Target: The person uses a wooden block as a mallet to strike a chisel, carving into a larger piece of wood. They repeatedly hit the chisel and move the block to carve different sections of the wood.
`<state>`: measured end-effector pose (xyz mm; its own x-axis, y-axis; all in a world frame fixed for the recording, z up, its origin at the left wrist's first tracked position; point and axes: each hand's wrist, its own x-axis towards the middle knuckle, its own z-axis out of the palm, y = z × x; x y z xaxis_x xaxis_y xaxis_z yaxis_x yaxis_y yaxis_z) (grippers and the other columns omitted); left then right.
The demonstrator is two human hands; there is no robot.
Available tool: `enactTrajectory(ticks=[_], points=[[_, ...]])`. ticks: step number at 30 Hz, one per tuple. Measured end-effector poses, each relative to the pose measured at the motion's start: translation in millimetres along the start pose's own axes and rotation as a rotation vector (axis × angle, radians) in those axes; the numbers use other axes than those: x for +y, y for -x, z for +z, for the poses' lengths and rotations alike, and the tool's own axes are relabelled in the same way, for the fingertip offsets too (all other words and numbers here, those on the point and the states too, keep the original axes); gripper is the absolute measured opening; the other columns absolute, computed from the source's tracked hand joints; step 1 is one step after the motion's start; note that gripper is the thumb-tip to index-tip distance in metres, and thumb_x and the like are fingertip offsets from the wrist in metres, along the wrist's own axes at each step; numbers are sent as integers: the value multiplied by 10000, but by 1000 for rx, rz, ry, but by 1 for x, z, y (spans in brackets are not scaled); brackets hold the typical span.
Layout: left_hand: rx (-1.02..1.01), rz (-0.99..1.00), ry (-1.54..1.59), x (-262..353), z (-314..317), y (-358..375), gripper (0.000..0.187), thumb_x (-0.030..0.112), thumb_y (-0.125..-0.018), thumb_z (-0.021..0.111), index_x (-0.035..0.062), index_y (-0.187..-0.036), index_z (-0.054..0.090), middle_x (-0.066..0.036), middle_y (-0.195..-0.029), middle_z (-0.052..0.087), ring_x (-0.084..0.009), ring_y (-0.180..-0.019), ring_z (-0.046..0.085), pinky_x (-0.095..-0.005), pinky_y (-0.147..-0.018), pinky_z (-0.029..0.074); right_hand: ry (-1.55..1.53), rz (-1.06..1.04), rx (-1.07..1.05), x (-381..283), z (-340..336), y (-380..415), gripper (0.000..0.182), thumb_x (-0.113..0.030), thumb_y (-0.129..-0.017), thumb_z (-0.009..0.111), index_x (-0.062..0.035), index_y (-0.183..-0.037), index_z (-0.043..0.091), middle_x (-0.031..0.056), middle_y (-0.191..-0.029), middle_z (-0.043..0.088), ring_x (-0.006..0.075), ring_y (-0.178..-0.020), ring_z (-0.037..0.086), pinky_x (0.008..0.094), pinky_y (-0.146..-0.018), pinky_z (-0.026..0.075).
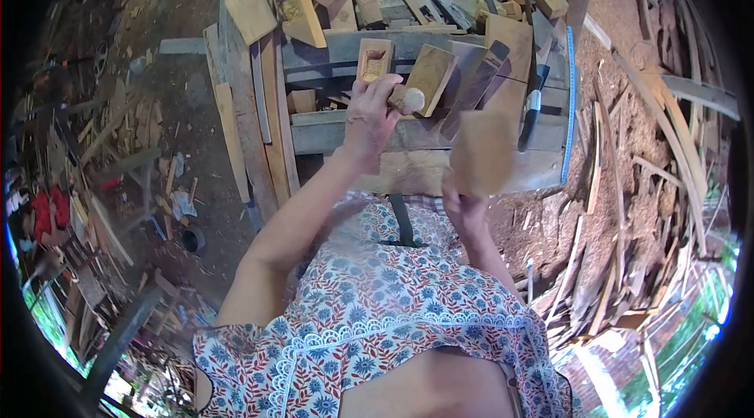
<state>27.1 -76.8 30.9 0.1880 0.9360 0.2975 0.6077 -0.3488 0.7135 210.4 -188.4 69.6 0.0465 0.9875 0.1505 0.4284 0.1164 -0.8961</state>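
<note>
Worn timber bench (314, 137), set before the person on a wood-littered floor. Nearest: right grip (467, 214) closed on a wooden mallet (483, 152), its head motion-blurred above the bench's near side. Next, left grip (371, 118) wrapped around a wooden tool handle (407, 99), pale end towards the viewer; tip not visible. Mortised block (375, 50) lies just beyond the left knuckles. Farthest: further slotted blocks (365, 1), side by side.
</note>
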Motion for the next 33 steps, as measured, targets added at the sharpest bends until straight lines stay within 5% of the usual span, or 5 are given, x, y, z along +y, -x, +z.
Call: enactTrajectory(ticks=[12,18,20,22,33], points=[[58,-43,-22,-5,-2,-4,456,-14,-661,709,87,-1089,591,-94,-974,637,-322,-870,544,-393,-764,464,381,-37,-8,-22,18,-48,701,41,-681,709,-42,-1322,439,203,-1176,517,397,-1055,514,428,-940,425],[47,0,47,-4,-1,-3,533,-12,-609,749,83,-1106,581,-106,-1011,634,-333,-903,540,-398,-777,466,-351,107,459,-23,26,-42,517,-8,-863,640,-41,-1326,413,126,-1224,491,189,-1081,515,325,-912,450],[56,-25,32,-8,2,0,543,-5,-598,760,82,-1103,579,-106,-1022,629,-335,-915,539,-402,-786,466,92,-88,123,6,29,-42,525,-30,-850,642,-21,-1325,418,161,-1200,511,237,-1102,523,369,-951,420],[79,-58,20,-5,2,-1,554,3,-586,770,80,-1100,578,-106,-1033,625,-337,-927,539,-405,-795,466,308,328,-111,-19,20,-53,563,-54,-857,630,-15,-1364,389,182,-1217,517,254,-1135,516,373,-980,396],[-165,275,17,-46,-7,56,495,68,-666,718,76,-1135,559,-95,-1144,613,-303,-987,561,-382,-896,440,198,398,177,-11,-9,-24,591,-155,-896,644,-22,-1398,362,195,-1263,530,248,-1150,532,344,-957,419]])
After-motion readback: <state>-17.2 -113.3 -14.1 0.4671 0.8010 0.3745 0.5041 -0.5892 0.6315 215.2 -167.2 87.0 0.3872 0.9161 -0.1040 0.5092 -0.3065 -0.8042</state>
